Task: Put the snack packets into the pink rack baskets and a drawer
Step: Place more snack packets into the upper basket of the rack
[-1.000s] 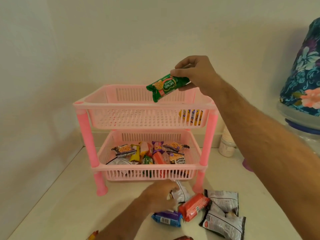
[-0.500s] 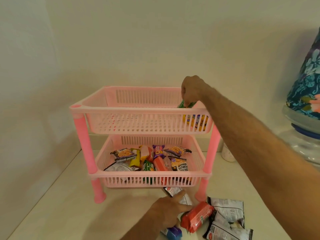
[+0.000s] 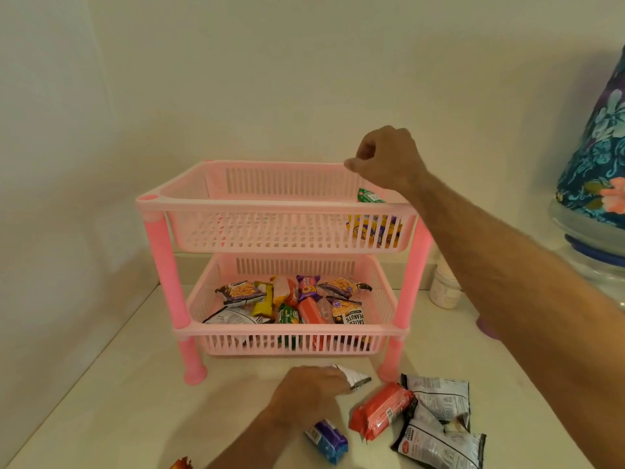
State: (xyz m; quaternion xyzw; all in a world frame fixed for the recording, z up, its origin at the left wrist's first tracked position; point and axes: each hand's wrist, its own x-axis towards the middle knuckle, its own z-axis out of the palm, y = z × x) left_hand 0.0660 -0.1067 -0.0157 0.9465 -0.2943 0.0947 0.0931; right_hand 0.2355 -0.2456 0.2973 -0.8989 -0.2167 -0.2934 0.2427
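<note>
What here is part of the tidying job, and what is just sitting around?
Part of the job:
pink rack
green packet in the top basket
red packet
blue packet
white packet under the left hand

Just sitting around:
white jar
floral cover

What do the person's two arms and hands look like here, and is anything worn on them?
Both arms are bare as far as the picture shows: no sleeve, watch, ring or glove is visible. The right hand continues into a long forearm with visible hair. The left hand shows only a short part of its forearm at the bottom edge, also uncovered.
</note>
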